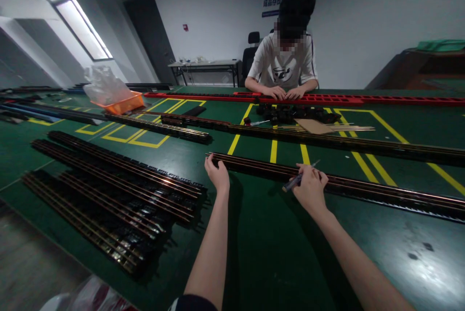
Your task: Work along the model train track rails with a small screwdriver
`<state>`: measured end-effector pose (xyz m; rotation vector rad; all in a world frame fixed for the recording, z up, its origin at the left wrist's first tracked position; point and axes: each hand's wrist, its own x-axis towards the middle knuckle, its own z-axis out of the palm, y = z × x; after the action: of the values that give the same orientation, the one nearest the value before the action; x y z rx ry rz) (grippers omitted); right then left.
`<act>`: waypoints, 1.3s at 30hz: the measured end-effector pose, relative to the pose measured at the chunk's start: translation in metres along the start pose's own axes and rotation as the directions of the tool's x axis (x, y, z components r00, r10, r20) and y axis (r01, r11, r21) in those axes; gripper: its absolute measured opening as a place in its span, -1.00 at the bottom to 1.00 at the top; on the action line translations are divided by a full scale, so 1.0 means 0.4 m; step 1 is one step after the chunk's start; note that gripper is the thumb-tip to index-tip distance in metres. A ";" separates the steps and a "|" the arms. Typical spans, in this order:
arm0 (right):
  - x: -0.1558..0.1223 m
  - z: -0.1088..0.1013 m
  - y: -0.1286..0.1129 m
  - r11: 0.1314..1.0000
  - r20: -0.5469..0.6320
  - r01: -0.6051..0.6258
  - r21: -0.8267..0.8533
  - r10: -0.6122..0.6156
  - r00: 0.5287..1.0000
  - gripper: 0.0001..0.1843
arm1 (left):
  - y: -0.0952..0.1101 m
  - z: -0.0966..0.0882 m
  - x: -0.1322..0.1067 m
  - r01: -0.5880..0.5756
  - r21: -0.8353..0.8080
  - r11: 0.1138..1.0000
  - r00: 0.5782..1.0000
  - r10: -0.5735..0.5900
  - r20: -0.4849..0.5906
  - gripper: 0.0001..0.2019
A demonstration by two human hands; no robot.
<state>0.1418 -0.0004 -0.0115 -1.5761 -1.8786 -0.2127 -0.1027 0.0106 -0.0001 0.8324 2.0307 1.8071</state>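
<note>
A long black rail (pixel 261 165) with copper-coloured strips along its length lies across the table before me. My left hand (pixel 217 174) is closed round its left end, its fingertips partly hidden. Farther right, my right hand (pixel 309 186) rests at the rail's near edge, closed on a screwdriver (pixel 291 184). The handle points down to the left, and the thin shaft sticks out past the fingers to the upper right. Left of my left arm, several similar black rails (pixel 119 180) with copper strips lie side by side.
Across the green table (pixel 254 233), a person (pixel 285 64) has both hands on a long red rail (pixel 203 96). Between us lie another long black rail (pixel 345 144), dark parts and a cardboard piece (pixel 313 126). An orange basket (pixel 121 102) with a plastic bag stands at back left.
</note>
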 end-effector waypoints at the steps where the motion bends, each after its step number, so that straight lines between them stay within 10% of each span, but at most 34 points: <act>1: 0.000 0.000 0.000 1.000 -0.003 0.001 -0.002 -0.001 1.000 -0.80 | -0.001 0.001 0.001 -0.002 0.001 1.000 1.000 0.002 -0.004 -0.63; 39: -0.006 -0.009 0.000 0.998 0.034 -0.005 0.066 0.003 0.999 -0.83 | 0.003 0.000 -0.001 -0.012 0.014 1.000 1.000 0.012 0.001 -0.65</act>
<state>0.1433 -0.0042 -0.0104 -1.5475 -1.8893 -0.1213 -0.1021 0.0104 0.0009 0.8513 2.0444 1.8003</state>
